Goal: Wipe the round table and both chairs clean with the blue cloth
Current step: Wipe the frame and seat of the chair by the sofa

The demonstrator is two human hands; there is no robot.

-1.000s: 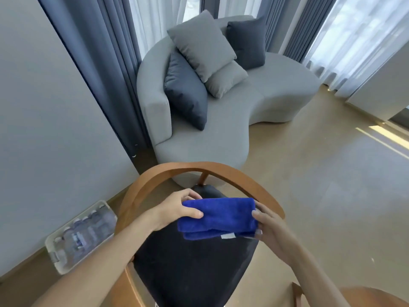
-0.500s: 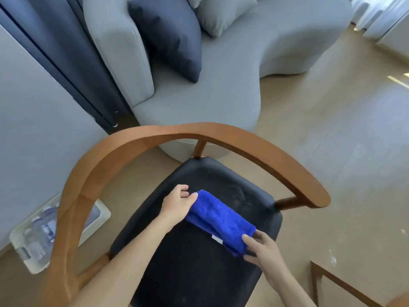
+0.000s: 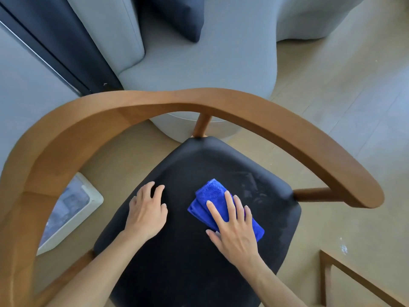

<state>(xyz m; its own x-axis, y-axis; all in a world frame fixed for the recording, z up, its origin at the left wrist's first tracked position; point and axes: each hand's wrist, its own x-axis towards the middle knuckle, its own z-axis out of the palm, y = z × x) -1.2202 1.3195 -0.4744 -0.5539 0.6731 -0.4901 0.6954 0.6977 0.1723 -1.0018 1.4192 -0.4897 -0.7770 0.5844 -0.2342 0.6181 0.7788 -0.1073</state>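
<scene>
From the head camera, the right hand [image 3: 234, 229] lies flat with fingers spread on the folded blue cloth [image 3: 212, 196], pressing it to the chair [image 3: 199, 251]'s black seat. The left hand [image 3: 147, 212] rests open on the seat just beside — palm down, holding nothing. The curved wooden backrest [image 3: 177, 100] arcs around both hands (a grey sofa [image 3: 210, 67] sits beyond it). A white tray [image 3: 93, 202] lies on the floor, left.

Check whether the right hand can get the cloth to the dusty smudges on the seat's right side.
Probably yes. The right hand lies flat on the blue cloth, and the smudges sit just beyond it on the black seat, with nothing between.
</scene>
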